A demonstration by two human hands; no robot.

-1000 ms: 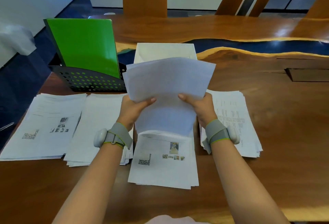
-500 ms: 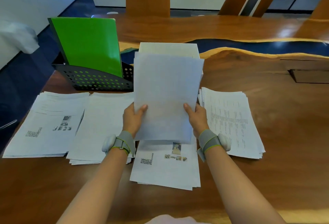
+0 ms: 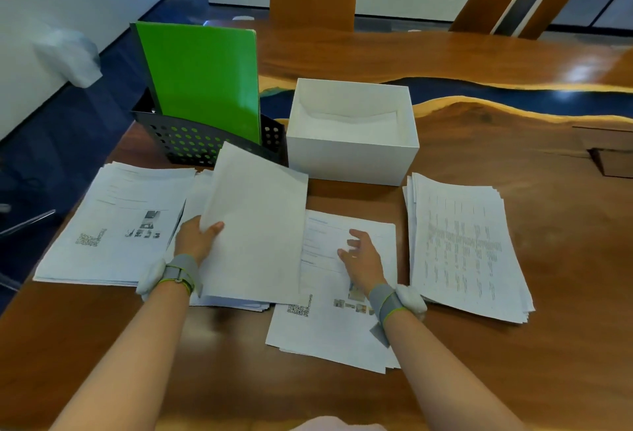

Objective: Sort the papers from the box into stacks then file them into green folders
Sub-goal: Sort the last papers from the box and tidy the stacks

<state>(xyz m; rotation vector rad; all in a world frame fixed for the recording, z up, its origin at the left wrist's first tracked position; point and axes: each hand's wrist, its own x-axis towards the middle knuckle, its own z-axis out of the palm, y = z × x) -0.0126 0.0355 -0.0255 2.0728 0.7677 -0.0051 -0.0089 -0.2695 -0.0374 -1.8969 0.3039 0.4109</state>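
Left hand (image 3: 197,238): I pinch a blank sheet (image 3: 255,225) over the second stack.
Right hand (image 3: 359,254): spread, empty, above third stack (image 3: 329,324).
Box (image 3: 352,153): beyond both hands, some paper remains.
Green folders (image 3: 202,77): beyond my left hand, unfilled.

The left hand (image 3: 197,240) pinches a matt white paper sheet (image 3: 257,225). Beyond it, glossy green folders (image 3: 202,77) stand in a black perforated rack (image 3: 191,142), possibly metal. Beyond the right hand (image 3: 363,259) sits a smooth matt white box (image 3: 352,160). Under both lies a polished wooden table (image 3: 513,379) with a glossy blue inlay (image 3: 513,98). Grey fabric-looking straps (image 3: 385,300) wrap the wrists.
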